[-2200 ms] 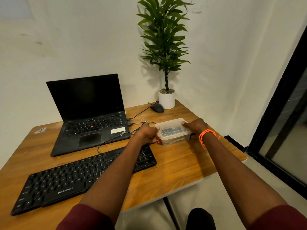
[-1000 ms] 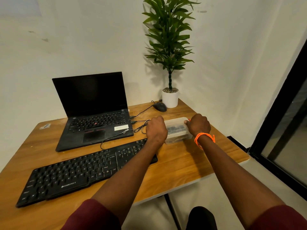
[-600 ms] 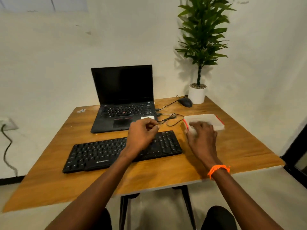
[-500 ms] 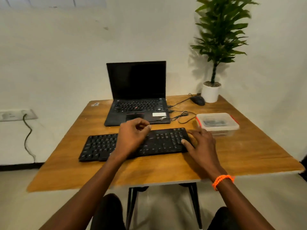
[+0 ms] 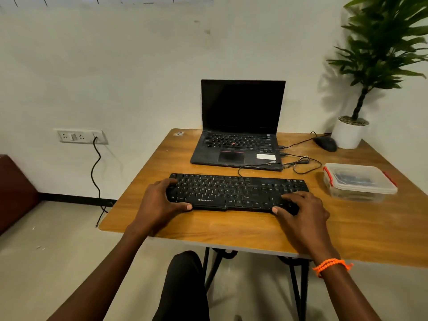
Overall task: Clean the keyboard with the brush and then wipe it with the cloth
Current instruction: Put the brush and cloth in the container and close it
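The black keyboard [image 5: 238, 192] lies flat on the desk [image 5: 231, 228], long axis running from hand to hand. The left hand [image 5: 159, 206] grips its left end, thumb along the near edge; the right hand [image 5: 301, 212] grasps the right end, fingers curled over the keys.

Both forearms are bare down to the hands, with no sleeve showing on either. The right wrist carries an orange beaded bracelet [image 5: 331, 266], wound round in a couple of strands, with a short frayed tail of orange thread sticking out on its right side. Low in the near middle a leg in black trousers [image 5: 185, 286] shows, the cloth plain and unmarked.
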